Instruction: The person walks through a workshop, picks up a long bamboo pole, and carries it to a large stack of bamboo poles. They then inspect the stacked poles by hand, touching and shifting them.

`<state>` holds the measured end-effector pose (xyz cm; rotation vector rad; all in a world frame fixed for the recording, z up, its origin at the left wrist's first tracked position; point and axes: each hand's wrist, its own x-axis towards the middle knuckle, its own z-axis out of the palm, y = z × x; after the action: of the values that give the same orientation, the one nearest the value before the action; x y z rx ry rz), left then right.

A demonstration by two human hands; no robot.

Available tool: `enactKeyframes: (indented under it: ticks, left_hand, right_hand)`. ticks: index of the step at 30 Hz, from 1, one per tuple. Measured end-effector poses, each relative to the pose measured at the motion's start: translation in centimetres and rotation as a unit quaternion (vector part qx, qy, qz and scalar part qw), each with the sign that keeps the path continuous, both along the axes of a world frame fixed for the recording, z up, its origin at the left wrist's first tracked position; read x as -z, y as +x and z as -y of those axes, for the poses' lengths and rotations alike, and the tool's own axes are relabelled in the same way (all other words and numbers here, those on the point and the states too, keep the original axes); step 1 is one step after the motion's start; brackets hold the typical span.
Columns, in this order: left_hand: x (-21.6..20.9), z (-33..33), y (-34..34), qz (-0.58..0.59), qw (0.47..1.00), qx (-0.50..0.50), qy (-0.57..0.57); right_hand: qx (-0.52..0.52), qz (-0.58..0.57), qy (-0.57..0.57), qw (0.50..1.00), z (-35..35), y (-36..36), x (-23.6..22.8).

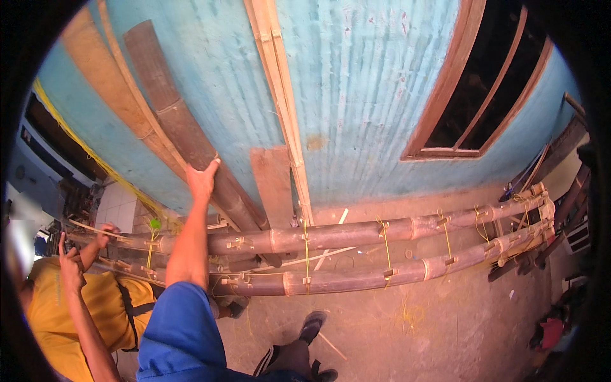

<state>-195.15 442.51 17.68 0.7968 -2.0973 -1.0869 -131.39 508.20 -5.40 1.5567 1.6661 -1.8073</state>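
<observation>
My left hand (202, 179), at the end of a blue-sleeved arm, grips the edge of a dark brown split bamboo length (191, 140) that leans against the wall. The thumb lies on its face, while the other fingers are mostly hidden. Beside it leans a thin pale strip (137, 95). Below, my forearm crosses in front of a horizontal bamboo pole (337, 235). A second bamboo pole (344, 278) runs parallel, nearer to me. Yellow cord (306, 248) links the two at intervals, around small wooden pegs. My right hand is out of view.
At left, a person in a yellow shirt (89, 305) works close by, hands near the poles' left end. Pale wooden strips (283, 102) lean on the blue wall (363, 83), left of a brown-framed window (439, 127). Scraps and a yellow string tangle (407, 315) lie on the floor.
</observation>
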Motion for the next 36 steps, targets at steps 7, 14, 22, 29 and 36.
enactKeyframes:
  ticks: [7,14,22,29,36]
  left_hand:
    - [-2.2,-3.4,2.7,-0.077,0.990,0.089,0.076]
    - [-12.9,-8.7,4.9,-0.237,0.945,0.226,-0.003]
    - [-29.2,-22.4,13.0,-0.305,0.853,0.422,-0.045]
    - [-34.1,-39.9,26.5,-0.378,0.664,0.572,-0.300]
    - [-27.0,-57.7,44.9,-0.292,0.488,0.752,-0.334]
  right_hand:
    - [-0.016,-0.021,-0.011,1.000,1.5,-2.4,1.1]
    - [-0.048,0.016,-0.006,0.999,0.6,2.6,1.4]
    - [-0.085,-0.085,0.053,0.991,-0.2,-4.0,0.8]
    - [-0.093,-0.347,0.071,0.930,3.1,-15.1,-18.4]
    - [-0.094,-0.598,0.278,0.746,3.1,-11.8,-28.7]
